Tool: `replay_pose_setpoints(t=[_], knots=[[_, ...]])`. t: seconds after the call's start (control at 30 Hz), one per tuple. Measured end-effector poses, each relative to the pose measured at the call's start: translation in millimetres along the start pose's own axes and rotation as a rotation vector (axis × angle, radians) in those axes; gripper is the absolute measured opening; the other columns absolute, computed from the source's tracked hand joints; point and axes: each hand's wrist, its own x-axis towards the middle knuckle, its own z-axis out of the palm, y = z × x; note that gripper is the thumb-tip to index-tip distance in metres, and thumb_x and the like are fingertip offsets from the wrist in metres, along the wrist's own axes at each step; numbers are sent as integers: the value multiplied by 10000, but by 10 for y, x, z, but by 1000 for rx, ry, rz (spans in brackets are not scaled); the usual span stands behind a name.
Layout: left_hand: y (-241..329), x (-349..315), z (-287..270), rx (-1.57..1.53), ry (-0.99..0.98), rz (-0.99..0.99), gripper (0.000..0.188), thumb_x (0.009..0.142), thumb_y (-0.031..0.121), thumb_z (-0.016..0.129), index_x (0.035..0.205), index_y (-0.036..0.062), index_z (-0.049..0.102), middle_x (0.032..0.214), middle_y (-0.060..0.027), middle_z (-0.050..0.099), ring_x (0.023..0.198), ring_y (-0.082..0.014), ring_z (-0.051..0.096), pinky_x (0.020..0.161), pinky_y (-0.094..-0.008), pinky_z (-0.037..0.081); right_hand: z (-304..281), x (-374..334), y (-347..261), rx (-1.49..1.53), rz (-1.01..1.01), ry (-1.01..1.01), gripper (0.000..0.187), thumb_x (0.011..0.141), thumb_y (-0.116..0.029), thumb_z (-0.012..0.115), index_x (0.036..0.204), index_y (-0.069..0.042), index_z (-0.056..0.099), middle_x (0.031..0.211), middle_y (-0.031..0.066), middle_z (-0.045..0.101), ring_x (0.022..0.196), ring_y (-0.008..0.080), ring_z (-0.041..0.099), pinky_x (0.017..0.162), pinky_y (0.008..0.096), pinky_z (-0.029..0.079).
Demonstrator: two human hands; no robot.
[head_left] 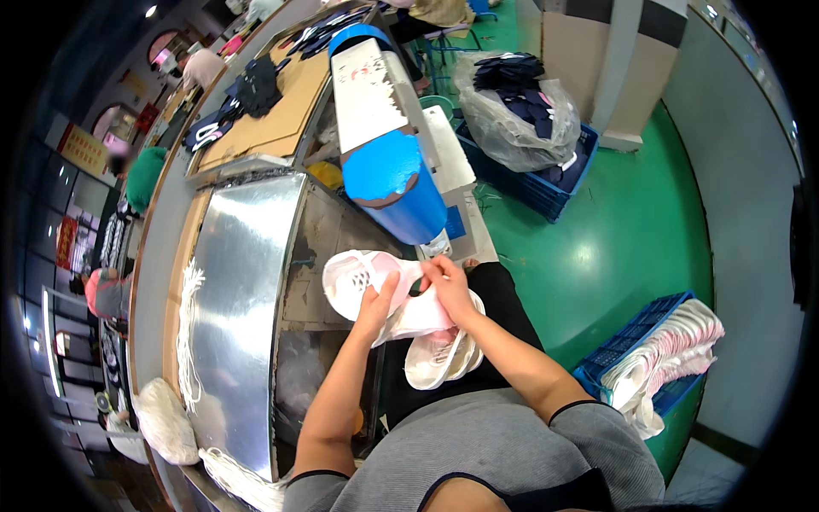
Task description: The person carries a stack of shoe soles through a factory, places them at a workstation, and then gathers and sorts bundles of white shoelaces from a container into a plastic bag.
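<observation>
A white and pink shoe upper (343, 290) with lacing holes is held up over my lap, in front of the blue machine. My left hand (376, 309) is closed on it, with the thumb pressed on its pink side. My right hand (450, 288) pinches the narrow end of the same upper; whether a thread or other small thing is between those fingertips cannot be made out. Below, several more white and pink shoe uppers (431, 365) rest on my dark trousers, partly under my forearms and the held piece.
Ahead stands the blue and white machine (394, 183). To the left is a metal-topped bench (243, 256) with white laces (189, 333). At right, one blue crate (610, 363) holds stacked uppers; farther off, another crate (546, 205) carries a plastic bag of dark pieces (520, 107).
</observation>
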Motion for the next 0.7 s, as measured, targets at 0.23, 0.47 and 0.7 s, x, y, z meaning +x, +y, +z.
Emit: replay_pose_setpoints(t=[0.23, 0.47, 0.7], knots=[[63, 312, 342, -115, -77, 62, 420, 889, 328, 564, 1123, -20, 548, 1060, -67, 589, 965, -143, 546, 833, -290, 432, -323, 207, -180, 94, 13, 93, 145, 898, -172, 549, 855, -34, 565, 720, 39, 628, 691, 83, 532, 668, 226, 398], [-59, 625, 485, -456, 100, -160, 383, 916, 274, 522, 1147, -31, 533, 1079, -87, 597, 961, -198, 583, 830, -341, 464, -437, 522, -222, 107, 136, 66, 172, 852, -161, 604, 741, -36, 561, 650, 44, 602, 594, 94, 512, 567, 242, 406], [-11, 599, 48, -546, 287, 99, 343, 903, 269, 540, 1125, 8, 549, 1007, -57, 603, 949, -184, 571, 807, -337, 467, -621, 347, -253, 437, 201, 75, 129, 811, -153, 617, 859, -51, 555, 775, 50, 558, 738, 111, 533, 645, 258, 424]])
